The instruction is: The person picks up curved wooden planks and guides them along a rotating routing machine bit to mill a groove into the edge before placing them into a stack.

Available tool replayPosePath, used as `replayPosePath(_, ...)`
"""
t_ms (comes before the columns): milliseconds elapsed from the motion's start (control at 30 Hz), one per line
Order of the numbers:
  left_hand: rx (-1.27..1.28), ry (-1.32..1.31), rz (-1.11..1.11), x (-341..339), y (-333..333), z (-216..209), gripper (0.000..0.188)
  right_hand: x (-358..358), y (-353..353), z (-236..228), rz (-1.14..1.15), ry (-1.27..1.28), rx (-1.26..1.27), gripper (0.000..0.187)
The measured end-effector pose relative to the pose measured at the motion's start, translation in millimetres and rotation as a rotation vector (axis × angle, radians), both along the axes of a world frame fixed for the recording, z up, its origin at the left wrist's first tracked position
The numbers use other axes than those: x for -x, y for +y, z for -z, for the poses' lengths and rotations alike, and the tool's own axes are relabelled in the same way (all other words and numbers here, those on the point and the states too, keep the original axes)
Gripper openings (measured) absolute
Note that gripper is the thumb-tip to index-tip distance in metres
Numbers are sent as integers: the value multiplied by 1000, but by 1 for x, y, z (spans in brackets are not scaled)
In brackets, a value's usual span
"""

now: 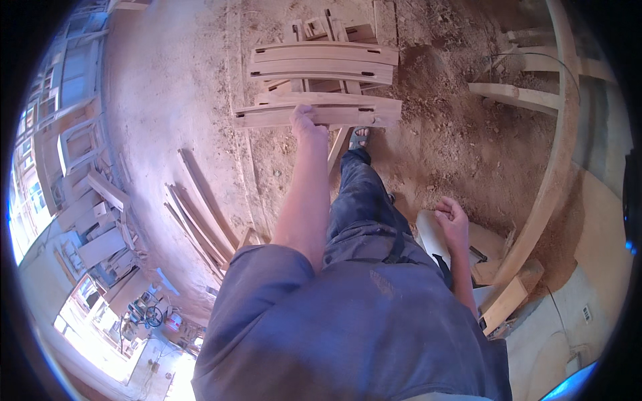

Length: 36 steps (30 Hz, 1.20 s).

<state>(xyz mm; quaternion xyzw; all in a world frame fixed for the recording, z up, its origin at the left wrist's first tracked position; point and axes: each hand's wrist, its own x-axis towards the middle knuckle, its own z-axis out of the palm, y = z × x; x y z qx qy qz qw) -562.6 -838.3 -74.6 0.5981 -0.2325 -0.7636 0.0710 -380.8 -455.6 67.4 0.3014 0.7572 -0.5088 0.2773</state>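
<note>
My left hand reaches forward and is closed on the near edge of a slotted wooden board, pale and slightly curved. Another pale board lies along its far side. Beyond these, two similar curved boards with dark slots near their ends rest across a stack of wooden pieces. My right hand hangs by my right side, its fingers loosely bent and apart, with nothing visible in them. Just left of it is a pale, smooth object whose kind I cannot make out.
Several long curved strips lie on the floor at left. A large curved timber runs down the right side, near heaped sawdust. Wood offcuts and a machine with a handwheel are at far left. My sandalled foot stands near the boards.
</note>
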Motion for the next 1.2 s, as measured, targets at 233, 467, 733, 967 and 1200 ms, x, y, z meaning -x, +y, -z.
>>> replayPosePath(233,-44,47,49,-47,8,52,30,10,1,6,-39,-45,-102,47)
replayPosePath(467,-272,53,69,-26,34,39,48,15,-1,15,-84,-124,-134,48)
replayPosePath(733,-200,110,64,5,30,41,57,-2,11,28,-78,-60,-125,45)
replayPosePath(967,-149,138,35,21,38,36,56,-61,21,57,-12,-82,-139,44)
replayPosePath(1200,-171,91,57,27,51,41,61,-102,-8,75,123,-113,-83,43)
